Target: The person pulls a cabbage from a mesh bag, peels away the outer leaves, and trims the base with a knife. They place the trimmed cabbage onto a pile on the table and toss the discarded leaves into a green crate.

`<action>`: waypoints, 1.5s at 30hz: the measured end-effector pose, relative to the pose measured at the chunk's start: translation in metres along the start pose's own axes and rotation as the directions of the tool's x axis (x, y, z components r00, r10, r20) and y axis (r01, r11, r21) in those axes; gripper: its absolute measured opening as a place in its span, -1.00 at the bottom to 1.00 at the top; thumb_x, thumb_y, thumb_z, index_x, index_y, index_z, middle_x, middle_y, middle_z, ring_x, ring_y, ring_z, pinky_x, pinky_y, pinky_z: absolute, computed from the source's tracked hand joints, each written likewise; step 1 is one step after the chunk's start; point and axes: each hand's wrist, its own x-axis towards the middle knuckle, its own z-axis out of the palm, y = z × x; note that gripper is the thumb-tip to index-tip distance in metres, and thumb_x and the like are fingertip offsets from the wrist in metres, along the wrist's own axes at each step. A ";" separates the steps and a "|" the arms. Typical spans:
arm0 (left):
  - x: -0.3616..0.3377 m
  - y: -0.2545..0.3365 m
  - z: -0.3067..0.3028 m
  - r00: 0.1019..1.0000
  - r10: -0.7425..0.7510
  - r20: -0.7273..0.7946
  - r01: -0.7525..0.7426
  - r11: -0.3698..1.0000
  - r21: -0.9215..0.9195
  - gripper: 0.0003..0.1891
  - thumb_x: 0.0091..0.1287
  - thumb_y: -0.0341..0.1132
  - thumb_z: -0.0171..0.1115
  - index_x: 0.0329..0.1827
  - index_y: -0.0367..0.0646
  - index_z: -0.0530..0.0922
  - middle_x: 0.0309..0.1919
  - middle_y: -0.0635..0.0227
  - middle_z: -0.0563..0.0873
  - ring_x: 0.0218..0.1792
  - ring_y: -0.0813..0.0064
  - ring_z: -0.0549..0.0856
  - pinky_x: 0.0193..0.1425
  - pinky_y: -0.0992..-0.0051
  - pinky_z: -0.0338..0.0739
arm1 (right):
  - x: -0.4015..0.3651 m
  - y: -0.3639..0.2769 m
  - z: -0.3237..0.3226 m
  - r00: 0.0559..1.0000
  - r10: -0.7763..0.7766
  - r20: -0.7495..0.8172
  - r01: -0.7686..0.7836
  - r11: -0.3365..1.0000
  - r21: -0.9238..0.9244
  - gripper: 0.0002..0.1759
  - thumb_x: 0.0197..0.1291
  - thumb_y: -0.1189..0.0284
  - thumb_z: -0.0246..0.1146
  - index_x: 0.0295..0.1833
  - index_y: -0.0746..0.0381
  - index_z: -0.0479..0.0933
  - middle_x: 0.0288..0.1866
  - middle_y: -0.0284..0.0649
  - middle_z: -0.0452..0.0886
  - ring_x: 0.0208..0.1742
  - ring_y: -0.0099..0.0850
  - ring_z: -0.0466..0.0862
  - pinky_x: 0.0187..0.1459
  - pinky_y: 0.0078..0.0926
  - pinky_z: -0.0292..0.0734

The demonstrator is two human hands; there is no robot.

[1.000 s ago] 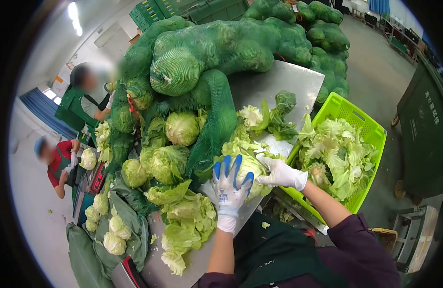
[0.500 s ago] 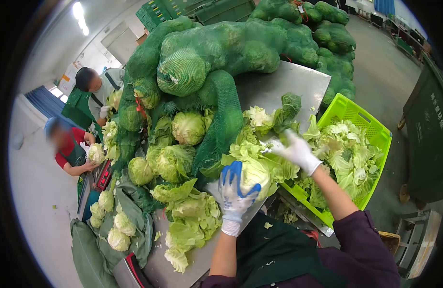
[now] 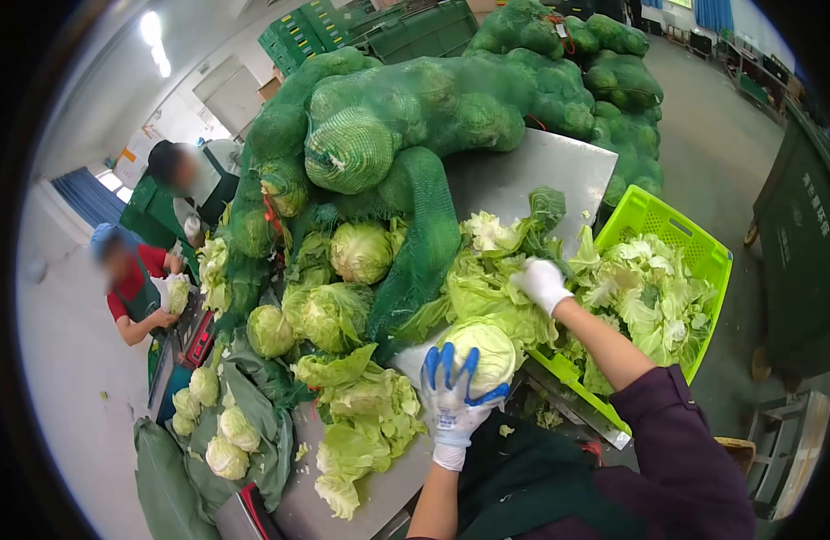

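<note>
A trimmed pale-green cabbage head (image 3: 487, 351) rests at the table's near edge. My left hand (image 3: 455, 405), in a white glove with blue fingers, holds it from the near side with fingers spread around it. Just beyond, my white-gloved right hand (image 3: 541, 286) is closed on loose outer cabbage leaves (image 3: 487, 286), its fingertips partly hidden among them. To the right stands a bright green crate (image 3: 664, 216) full of loose leaves. More peeled leaves (image 3: 365, 423) lie in a heap left of my left hand.
Green net sacks of cabbages (image 3: 415, 99) are piled at the back, with whole cabbages (image 3: 361, 252) spilling from an open net. Two co-workers stand at the left; one holds a cabbage (image 3: 176, 292). A large dark green bin (image 3: 798, 252) stands at the far right.
My right hand, blurred before, has come down and closed on the leaves. The cabbage head has come away from the leaves toward me, with my left hand still around it.
</note>
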 end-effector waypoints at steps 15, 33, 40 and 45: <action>0.045 -0.033 -0.027 0.854 -0.508 0.109 0.516 0.854 -0.062 -0.37 0.17 -0.08 0.38 0.27 -0.18 0.47 0.09 -0.02 0.53 0.15 0.05 0.52 0.20 0.19 0.42 | -0.078 -0.041 0.000 0.881 -0.197 0.429 -0.201 0.666 0.718 -0.28 0.23 0.08 0.32 0.39 0.22 0.34 -0.39 -0.23 0.65 -0.61 -0.50 0.48 -0.48 -0.51 0.46; 0.067 -0.007 0.024 0.954 -0.278 -0.115 0.287 0.956 0.066 -0.48 0.14 -0.12 0.37 0.20 -0.01 0.57 0.18 0.07 0.56 0.18 0.06 0.51 0.29 0.15 0.34 | -0.112 -0.063 0.000 0.974 0.059 0.220 -0.086 0.989 0.119 -0.29 0.44 -0.02 -0.24 0.14 0.45 0.46 -0.38 0.22 0.63 -0.28 0.15 0.63 -0.15 -0.01 0.51; 0.046 -0.009 0.017 0.962 -0.228 -0.151 0.236 0.971 0.040 -0.51 0.20 -0.14 0.34 0.19 -0.11 0.56 0.17 0.09 0.57 0.22 0.05 0.47 0.30 0.14 0.34 | -0.045 -0.008 0.021 0.941 0.189 0.282 -0.267 0.925 0.269 -0.22 0.41 -0.09 -0.18 -0.35 0.42 0.62 -0.37 0.23 0.62 -0.24 0.17 0.63 -0.08 -0.02 0.51; -0.009 -0.051 0.023 0.858 -0.431 -0.280 0.241 0.818 -0.522 -0.42 0.22 -0.25 0.32 0.29 -0.27 0.41 0.29 0.11 0.43 0.34 0.13 0.36 0.40 0.23 0.25 | -0.050 -0.023 0.019 0.972 0.021 0.235 -0.060 0.985 0.160 -0.38 0.24 -0.09 0.10 -0.34 0.33 0.64 -0.35 0.17 0.64 -0.24 0.08 0.66 -0.12 -0.10 0.55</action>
